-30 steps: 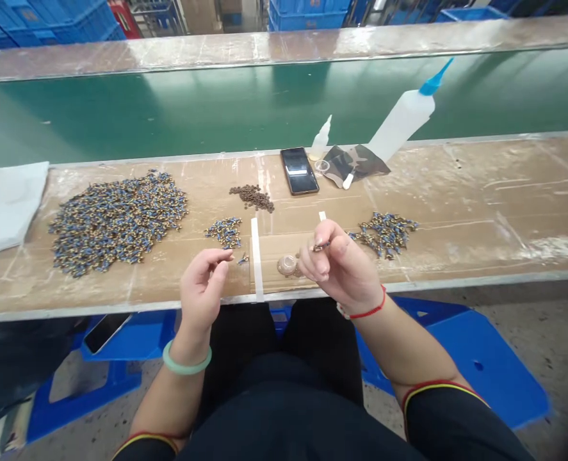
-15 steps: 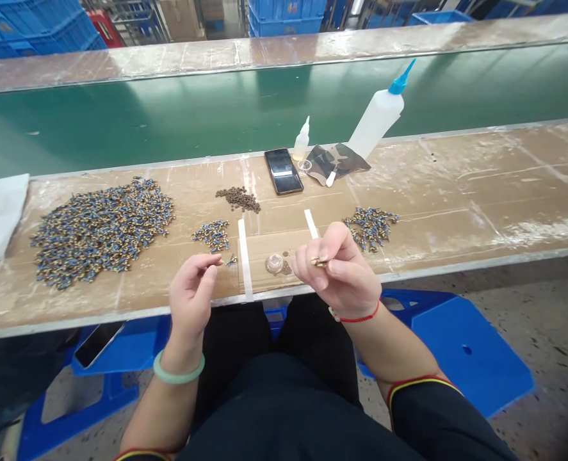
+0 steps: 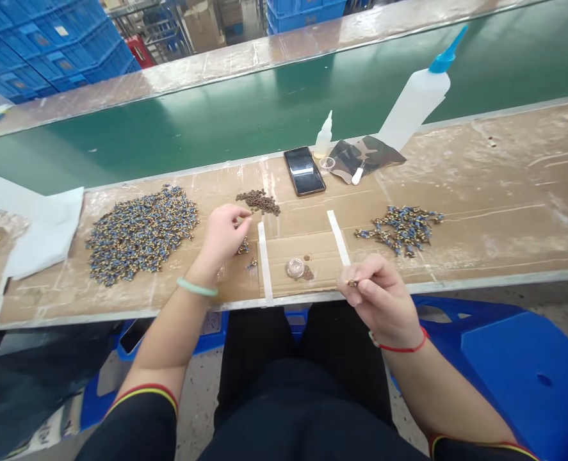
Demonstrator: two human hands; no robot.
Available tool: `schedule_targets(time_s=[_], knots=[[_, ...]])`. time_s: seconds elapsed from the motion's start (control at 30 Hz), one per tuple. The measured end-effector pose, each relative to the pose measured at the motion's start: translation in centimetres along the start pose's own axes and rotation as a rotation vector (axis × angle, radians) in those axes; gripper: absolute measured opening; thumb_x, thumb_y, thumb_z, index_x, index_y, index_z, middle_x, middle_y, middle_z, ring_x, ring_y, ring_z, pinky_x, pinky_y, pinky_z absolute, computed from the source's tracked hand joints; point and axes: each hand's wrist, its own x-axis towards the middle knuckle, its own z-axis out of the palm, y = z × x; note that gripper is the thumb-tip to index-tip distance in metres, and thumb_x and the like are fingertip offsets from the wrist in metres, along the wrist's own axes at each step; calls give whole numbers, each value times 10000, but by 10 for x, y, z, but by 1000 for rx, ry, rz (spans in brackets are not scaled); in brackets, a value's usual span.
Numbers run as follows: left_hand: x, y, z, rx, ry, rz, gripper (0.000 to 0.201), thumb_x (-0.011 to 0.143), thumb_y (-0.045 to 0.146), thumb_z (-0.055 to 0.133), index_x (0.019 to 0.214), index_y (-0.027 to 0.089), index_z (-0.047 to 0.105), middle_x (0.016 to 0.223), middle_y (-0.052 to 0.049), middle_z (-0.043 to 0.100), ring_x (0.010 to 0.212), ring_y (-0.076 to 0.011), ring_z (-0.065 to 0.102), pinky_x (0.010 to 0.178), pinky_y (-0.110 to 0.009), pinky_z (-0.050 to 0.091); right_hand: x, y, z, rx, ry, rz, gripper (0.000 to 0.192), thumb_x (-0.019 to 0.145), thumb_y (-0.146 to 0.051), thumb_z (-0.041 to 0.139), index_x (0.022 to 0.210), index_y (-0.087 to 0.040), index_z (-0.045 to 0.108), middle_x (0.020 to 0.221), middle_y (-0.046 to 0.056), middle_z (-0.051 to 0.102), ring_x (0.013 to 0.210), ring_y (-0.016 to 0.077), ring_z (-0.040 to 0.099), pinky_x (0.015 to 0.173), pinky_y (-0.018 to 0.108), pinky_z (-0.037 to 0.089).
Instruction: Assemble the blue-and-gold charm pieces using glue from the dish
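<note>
Hands work apart at the edge of a cardboard-topped bench, seen from our one head camera. Our left hand (image 3: 223,232) reaches forward over the small cluster of blue and brass pieces (image 3: 243,245), thumb and forefinger pinched together just short of the little brown heap (image 3: 260,202); whether anything sits between those fingertips we cannot tell. Our right hand (image 3: 377,294) rests near the bench edge, fingers closed on a tiny brass piece (image 3: 352,282) whose tip shows at the thumb. That piece seems to lie with its long axis roughly across the view, pointing left toward the small clear cap (image 3: 294,267); it is too small to be sure. We judge this to be the pick-up step, one part held ready while the other hand fetches its mate. The next move would call for a fine pinch and bringing both hands close together. Beyond lie the big pile (image 3: 139,232), the right-hand pile (image 3: 401,227), a phone (image 3: 304,170) and a squeeze bottle (image 3: 415,102).
</note>
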Motion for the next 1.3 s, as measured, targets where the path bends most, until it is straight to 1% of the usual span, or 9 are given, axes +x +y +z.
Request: schedule_targets(time_s=[0.13,0.33,0.47,0.6,0.77,0.97,1.1,1.2,1.3], knots=[[29,-11,5,212,-123,-62,180,847,140,651,902,189,815,1055,-99,812,1059,-290,723,994,-436,547,-1,0,1,20,40,1,164,904,-363,822,819,-258,729,545,-39,551,516,119,474,500,241,385],[39,-13,11,350,-138,-151,255,907,256,596,944,197,841,1072,-121,814,1074,-334,723,977,-462,546,5,-1,12,94,48,-30,146,876,-370,843,822,-281,742,586,-40,544,500,118,434,483,250,384],[43,-20,18,329,-153,-164,211,880,250,625,902,193,827,1022,-127,815,1026,-319,721,971,-450,540,4,3,11,124,52,-19,137,874,-361,840,834,-282,736,593,-44,541,516,122,450,514,256,387],[43,-24,24,272,-83,-107,129,809,170,664,740,209,766,933,-130,796,958,-331,711,946,-493,532,4,5,8,106,67,-15,149,873,-365,836,835,-279,719,598,-43,527,529,130,448,528,265,383],[37,-17,16,190,-29,-18,195,762,120,648,608,238,629,790,-109,727,829,-319,678,861,-487,537,11,0,15,115,59,-26,165,888,-385,821,841,-290,696,609,-44,488,528,135,392,509,266,380],[-14,29,-14,-177,44,215,143,866,235,667,724,247,652,785,-42,698,764,-243,645,791,-410,552,15,0,25,181,21,-77,176,913,-393,794,847,-298,660,627,-52,459,515,125,335,489,245,369],[-64,69,-24,-426,-67,325,123,922,248,686,800,234,681,860,-47,733,762,-206,667,725,-365,565,12,1,29,202,-2,-110,179,942,-376,764,841,-291,643,636,-52,452,532,123,354,484,227,362],[-91,88,-17,-530,-113,393,97,933,198,690,840,224,685,890,-52,743,806,-192,695,749,-339,583,9,0,35,183,-7,-135,187,958,-383,747,845,-292,629,631,-56,441,521,124,343,475,232,357],[-109,100,3,-599,-65,410,68,926,174,711,886,226,697,898,-54,746,809,-192,706,749,-338,594,5,2,42,62,147,-206,193,939,-419,767,858,-297,641,654,-48,465,553,137,394,541,273,403]])
